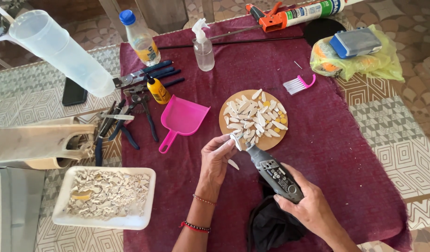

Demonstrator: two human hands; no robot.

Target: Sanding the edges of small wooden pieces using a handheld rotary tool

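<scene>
White shell piece (235,140) sat pinched in the left hand (216,161) fingertips, just off the round wooden board (271,140). Right hand (308,205) was clenched around the grey rotary tool (273,172). Looked thin, light and brittle, so gripping its edges seemed safest.

We see a pink dustpan (183,117) beside a yellow glue bottle (158,90) and pliers (131,100) on the maroon cloth (345,154). A spray bottle (203,49) stands near a caulking gun (289,16). A white tray (65,217) of shards sits front left, with a pink brush (299,84) and yellow bag (359,63) far right.
</scene>
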